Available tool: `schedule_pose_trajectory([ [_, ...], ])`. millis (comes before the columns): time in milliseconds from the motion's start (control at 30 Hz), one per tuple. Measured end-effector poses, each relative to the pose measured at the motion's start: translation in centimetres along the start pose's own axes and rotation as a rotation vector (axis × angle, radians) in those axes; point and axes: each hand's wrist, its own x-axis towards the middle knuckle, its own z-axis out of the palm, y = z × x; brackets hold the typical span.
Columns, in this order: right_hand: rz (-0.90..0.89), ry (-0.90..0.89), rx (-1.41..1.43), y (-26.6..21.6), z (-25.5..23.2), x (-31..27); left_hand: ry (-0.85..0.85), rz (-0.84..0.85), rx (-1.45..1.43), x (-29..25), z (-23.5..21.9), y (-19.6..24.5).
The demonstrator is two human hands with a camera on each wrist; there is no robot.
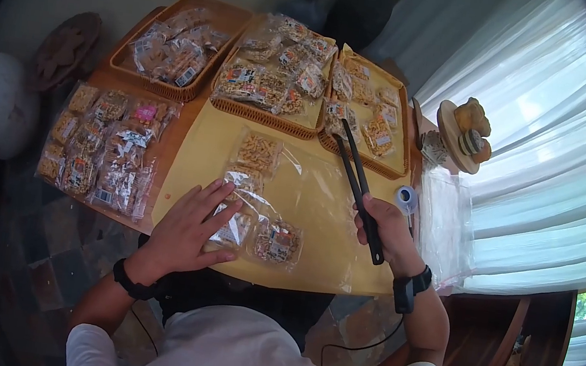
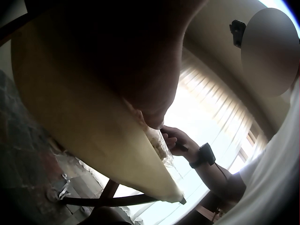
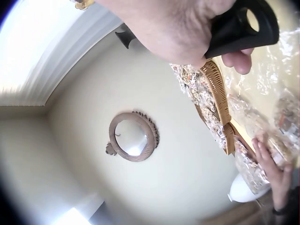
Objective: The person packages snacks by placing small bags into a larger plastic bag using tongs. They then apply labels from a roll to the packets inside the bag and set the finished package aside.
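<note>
My right hand (image 1: pixel 386 231) grips black tongs (image 1: pixel 357 180) by the handle end. Their tips point away from me, over the edge of the right-hand basket. Spread flat, my left hand (image 1: pixel 187 230) rests on clear plastic at the table's near side, its fingers over small snack packets. One packet of crunchy sticks (image 1: pixel 259 151) lies beyond those fingers, and a packet of mixed bits (image 1: pixel 278 242) lies to their right. In the right wrist view the tongs' looped handle (image 3: pixel 243 28) shows in the right hand. The left palm is dark in the left wrist view.
Three wicker baskets of packets line the back: left (image 1: pixel 120 60), middle (image 1: pixel 264 121) and right (image 1: pixel 390 172). Filled clear bags (image 1: pixel 101 150) lie at the table's left. A small roll (image 1: pixel 406 198) and folded clear plastic (image 1: pixel 444 229) sit at the right, near a curtain (image 1: pixel 530 177).
</note>
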Motion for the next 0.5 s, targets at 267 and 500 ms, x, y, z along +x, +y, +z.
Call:
schedule_pose_trajectory([
  [267, -0.082, 0.108, -0.085, 1.9, -1.2, 3.2, 0.001, 0.004, 0.01, -0.2, -0.1, 0.0],
  [500, -0.127, 0.122, -0.022, 2.7, -2.5, 0.7, -0.007, 0.01, 0.017, 0.1, 0.0, 0.1],
])
